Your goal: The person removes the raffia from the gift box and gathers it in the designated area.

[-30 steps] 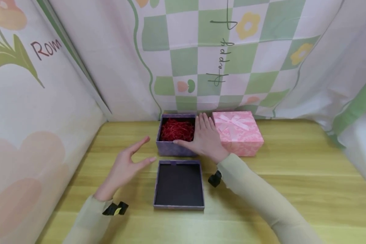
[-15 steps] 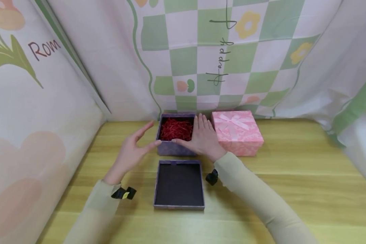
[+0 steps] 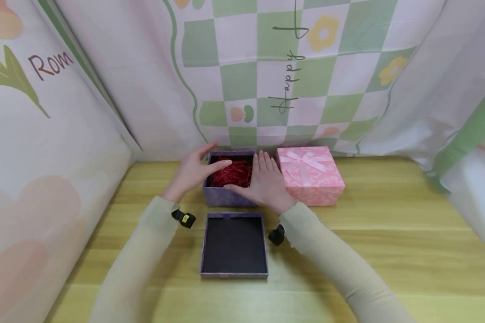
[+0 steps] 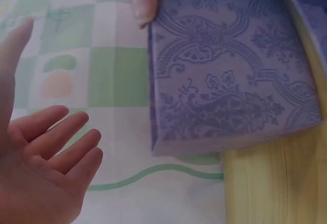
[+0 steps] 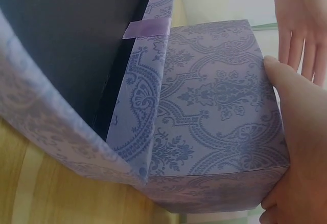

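A purple patterned box (image 3: 228, 197) stands without its lid at the back of the table, filled with red paper shred (image 3: 239, 172). My right hand (image 3: 266, 186) lies along its right side with straight fingers, the thumb at the front rim. Beside the left wall is my left hand (image 3: 190, 174), its thumb stretched over the box corner and holding nothing. In the left wrist view, its loosely bent fingers (image 4: 64, 144) appear apart from the box front (image 4: 219, 75). The upturned lid (image 3: 234, 244), black inside, rests in front of the box.
Just right of the right hand stands a pink gift box (image 3: 317, 177) with a ribbon bow. A printed curtain (image 3: 272, 80) hangs directly behind the boxes, and another cloth (image 3: 56, 188) borders the left. The wooden table (image 3: 372, 251) extends to the right.
My left hand has moved forward and right, from in front of the box to its left side. The right hand has stayed at the right wall, and the lid lies in place.
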{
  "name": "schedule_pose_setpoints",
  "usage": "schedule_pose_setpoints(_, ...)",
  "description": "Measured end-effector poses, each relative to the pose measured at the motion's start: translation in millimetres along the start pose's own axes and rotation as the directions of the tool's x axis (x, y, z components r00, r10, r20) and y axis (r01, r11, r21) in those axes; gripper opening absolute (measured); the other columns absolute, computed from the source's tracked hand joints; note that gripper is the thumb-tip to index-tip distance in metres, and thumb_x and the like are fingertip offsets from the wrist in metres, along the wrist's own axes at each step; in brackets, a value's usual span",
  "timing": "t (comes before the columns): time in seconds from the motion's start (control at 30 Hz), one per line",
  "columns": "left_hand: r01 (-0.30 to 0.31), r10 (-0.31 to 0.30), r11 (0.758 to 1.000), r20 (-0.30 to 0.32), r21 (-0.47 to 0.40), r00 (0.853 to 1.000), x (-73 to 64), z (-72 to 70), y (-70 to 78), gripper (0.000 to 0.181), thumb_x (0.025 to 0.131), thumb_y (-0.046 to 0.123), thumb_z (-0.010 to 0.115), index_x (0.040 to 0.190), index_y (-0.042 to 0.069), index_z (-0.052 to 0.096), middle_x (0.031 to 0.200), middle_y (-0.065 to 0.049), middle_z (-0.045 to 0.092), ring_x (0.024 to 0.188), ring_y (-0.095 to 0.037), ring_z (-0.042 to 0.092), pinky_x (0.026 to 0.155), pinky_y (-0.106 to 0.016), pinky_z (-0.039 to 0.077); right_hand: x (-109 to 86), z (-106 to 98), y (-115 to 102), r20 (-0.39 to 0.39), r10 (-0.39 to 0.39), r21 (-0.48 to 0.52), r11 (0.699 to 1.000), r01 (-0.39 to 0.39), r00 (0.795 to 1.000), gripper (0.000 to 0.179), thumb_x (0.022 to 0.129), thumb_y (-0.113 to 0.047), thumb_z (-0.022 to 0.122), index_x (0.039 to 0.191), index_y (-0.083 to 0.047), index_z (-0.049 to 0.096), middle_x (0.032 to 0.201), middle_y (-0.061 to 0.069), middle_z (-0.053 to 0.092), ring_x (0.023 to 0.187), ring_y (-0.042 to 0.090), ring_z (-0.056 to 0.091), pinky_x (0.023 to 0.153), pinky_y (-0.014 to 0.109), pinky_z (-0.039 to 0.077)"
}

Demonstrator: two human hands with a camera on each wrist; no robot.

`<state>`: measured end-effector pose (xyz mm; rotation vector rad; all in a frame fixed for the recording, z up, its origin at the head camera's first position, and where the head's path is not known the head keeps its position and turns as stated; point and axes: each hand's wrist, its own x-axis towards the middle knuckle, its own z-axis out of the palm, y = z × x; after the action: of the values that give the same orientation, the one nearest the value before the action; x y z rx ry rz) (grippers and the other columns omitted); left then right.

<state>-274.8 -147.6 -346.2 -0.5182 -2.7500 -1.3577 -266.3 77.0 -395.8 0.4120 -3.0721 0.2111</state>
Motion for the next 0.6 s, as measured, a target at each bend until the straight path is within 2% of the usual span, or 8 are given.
schedule_pose_setpoints(0.2,-0.035,0.033,0.999,0.069,0.039,0.997,27.7,13.4,-7.5,0.088,0.089,0.052,0.076,0.154,0.004,0.042,0.155,-0.011,0.046,0.140,-0.031,0.043,0.113,-0.048,0.037,0.3,-0.1,-1.1,-0.001,0.000,0.000,1.000,0.000,1.000,0.134,0.077,-0.098,0.027,0.159,0.007,0.009,0.165,0.025,0.005,0.153,0.036,0.002,0.123,0.045,0.005)
schedule_pose_setpoints(0.33,-0.052,0.048,0.998,0.101,0.038,0.994,38.7,24.2,-11.5,0.082,0.089,0.041,0.080,0.151,-0.001,0.046,0.152,-0.015,0.048,0.137,-0.034,0.047,0.111,-0.046,0.040,-0.4,0.1,-0.7,-0.010,-0.001,-0.002,1.000,0.001,1.000,0.133,0.078,-0.097,0.028,0.159,0.007,0.010,0.165,0.026,0.006,0.153,0.036,0.003,0.123,0.045,0.006)
schedule_pose_setpoints(0.43,-0.032,0.024,0.998,0.122,0.062,0.992,42.4,31.7,-11.4,0.078,0.088,0.038,0.082,0.148,-0.001,0.050,0.148,-0.016,0.053,0.134,-0.033,0.050,0.110,-0.044,0.042,-0.8,1.0,-0.5,-0.019,-0.002,0.000,1.000,0.002,1.000,0.134,0.077,-0.097,0.028,0.159,0.007,0.010,0.165,0.026,0.006,0.153,0.036,0.004,0.123,0.044,0.006)
schedule_pose_setpoints(0.6,0.053,-0.073,0.990,0.162,0.128,0.984,45.1,42.6,-8.5,0.077,0.087,0.035,0.083,0.149,0.002,0.050,0.147,-0.016,0.053,0.135,-0.031,0.048,0.111,-0.043,0.040,-1.8,2.7,1.1,-0.049,-0.008,0.019,1.000,0.009,0.999,0.135,0.077,-0.098,0.031,0.159,0.007,0.012,0.165,0.027,0.008,0.153,0.037,0.007,0.123,0.046,0.006)
